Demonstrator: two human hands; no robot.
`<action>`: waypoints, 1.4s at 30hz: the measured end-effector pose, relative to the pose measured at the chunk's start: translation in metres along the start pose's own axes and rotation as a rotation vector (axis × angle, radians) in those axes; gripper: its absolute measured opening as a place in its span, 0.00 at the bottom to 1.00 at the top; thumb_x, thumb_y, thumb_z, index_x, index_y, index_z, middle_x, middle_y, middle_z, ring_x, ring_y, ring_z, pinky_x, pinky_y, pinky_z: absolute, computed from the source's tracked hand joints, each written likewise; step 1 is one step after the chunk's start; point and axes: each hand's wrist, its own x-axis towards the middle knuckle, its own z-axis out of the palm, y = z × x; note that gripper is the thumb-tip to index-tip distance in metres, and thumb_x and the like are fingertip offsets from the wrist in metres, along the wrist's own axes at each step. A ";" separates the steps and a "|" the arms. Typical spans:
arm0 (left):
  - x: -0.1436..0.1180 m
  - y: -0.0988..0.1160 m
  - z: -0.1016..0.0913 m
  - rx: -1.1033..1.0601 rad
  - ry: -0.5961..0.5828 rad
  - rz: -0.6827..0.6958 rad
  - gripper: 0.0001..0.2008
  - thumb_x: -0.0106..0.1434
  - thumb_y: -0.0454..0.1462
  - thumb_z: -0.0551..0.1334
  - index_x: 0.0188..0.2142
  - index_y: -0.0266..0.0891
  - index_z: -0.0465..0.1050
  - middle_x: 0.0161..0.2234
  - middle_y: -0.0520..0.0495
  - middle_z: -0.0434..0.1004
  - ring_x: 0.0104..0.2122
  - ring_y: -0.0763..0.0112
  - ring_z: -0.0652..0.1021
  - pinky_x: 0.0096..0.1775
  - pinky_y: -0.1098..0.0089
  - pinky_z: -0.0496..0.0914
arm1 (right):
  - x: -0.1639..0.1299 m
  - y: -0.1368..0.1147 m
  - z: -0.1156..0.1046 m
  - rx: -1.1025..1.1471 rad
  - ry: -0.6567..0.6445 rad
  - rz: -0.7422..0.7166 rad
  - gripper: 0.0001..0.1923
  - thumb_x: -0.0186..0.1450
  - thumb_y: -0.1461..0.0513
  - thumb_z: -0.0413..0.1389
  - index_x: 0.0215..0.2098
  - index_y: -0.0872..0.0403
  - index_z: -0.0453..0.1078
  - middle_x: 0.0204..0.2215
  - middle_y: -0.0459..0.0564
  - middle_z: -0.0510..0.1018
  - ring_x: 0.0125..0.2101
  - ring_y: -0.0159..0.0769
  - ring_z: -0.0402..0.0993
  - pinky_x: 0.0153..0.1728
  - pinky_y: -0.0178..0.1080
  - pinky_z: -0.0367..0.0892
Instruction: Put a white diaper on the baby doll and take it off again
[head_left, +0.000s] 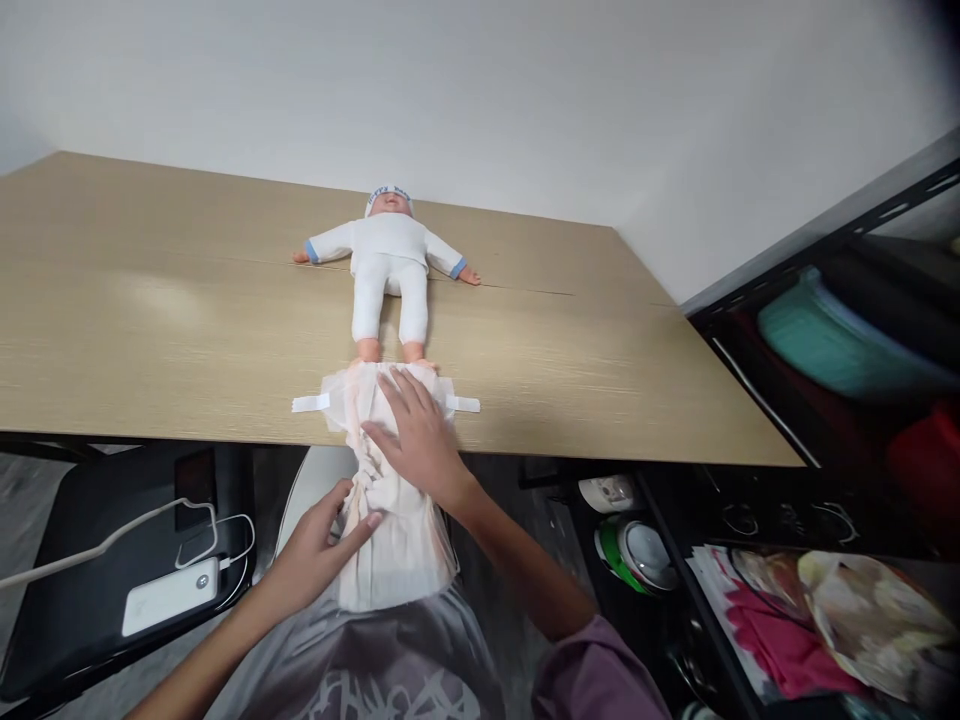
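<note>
An unfolded white diaper (397, 585) reaches from the table's front edge down over my lap, its two side tabs spread on the table. My right hand (416, 430) lies on its upper part with fingers stretched out. At the diaper's left ruffled edge is my left hand (322, 550), the thumb on top and the other fingers at the side, partly hidden. Beyond the diaper a baby doll (390, 245) in white clothes with blue cuffs lies on its back, arms spread, a printed cap on its head. Its feet touch or lie just under the diaper's top edge.
The wooden table (172, 330) meets a white wall behind. At left, a black seat (82, 540) carries a white power bank (171, 598) with cables. To the right stand dark shelves with a teal basin (840, 335), a pink cloth (780, 635) and a round green container (619, 555).
</note>
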 end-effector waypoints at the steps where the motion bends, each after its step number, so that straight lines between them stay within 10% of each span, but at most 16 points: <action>1: -0.003 0.001 -0.008 0.096 -0.012 0.026 0.26 0.79 0.57 0.64 0.67 0.47 0.78 0.60 0.43 0.85 0.55 0.52 0.83 0.53 0.60 0.80 | 0.008 0.004 0.006 -0.020 -0.032 0.004 0.36 0.82 0.49 0.59 0.82 0.55 0.62 0.82 0.62 0.63 0.83 0.54 0.54 0.83 0.60 0.55; 7: 0.014 0.024 -0.082 0.538 0.071 0.283 0.17 0.83 0.52 0.62 0.58 0.48 0.82 0.51 0.45 0.85 0.51 0.54 0.82 0.56 0.56 0.76 | 0.012 0.018 0.024 -0.084 -0.082 0.015 0.36 0.83 0.49 0.56 0.83 0.56 0.60 0.84 0.60 0.59 0.84 0.51 0.52 0.85 0.58 0.50; 13: 0.150 0.068 -0.128 0.958 0.285 0.703 0.21 0.81 0.37 0.59 0.69 0.39 0.73 0.67 0.32 0.79 0.64 0.42 0.77 0.66 0.44 0.71 | 0.009 0.018 0.025 -0.107 -0.066 0.003 0.36 0.84 0.49 0.55 0.83 0.54 0.60 0.84 0.60 0.59 0.84 0.51 0.52 0.84 0.60 0.51; 20: 0.274 0.102 -0.114 1.407 -0.220 0.947 0.58 0.56 0.23 0.74 0.81 0.56 0.60 0.86 0.42 0.48 0.82 0.37 0.58 0.75 0.44 0.63 | 0.010 0.018 0.026 -0.081 -0.039 0.005 0.35 0.82 0.51 0.57 0.82 0.54 0.62 0.81 0.62 0.64 0.81 0.56 0.58 0.82 0.64 0.56; 28: 0.302 0.107 -0.095 1.186 -0.293 1.171 0.17 0.72 0.31 0.65 0.57 0.46 0.83 0.69 0.41 0.81 0.70 0.48 0.76 0.73 0.49 0.64 | 0.013 0.016 0.019 -0.061 -0.125 0.014 0.37 0.82 0.50 0.57 0.83 0.56 0.61 0.84 0.60 0.59 0.83 0.53 0.53 0.84 0.61 0.53; 42: 0.312 0.212 -0.141 0.495 -0.173 1.064 0.19 0.70 0.40 0.72 0.59 0.42 0.84 0.54 0.46 0.89 0.50 0.59 0.86 0.53 0.61 0.78 | 0.156 0.088 0.041 -0.181 -0.195 -0.033 0.36 0.85 0.48 0.51 0.84 0.58 0.58 0.83 0.64 0.58 0.84 0.53 0.50 0.84 0.61 0.48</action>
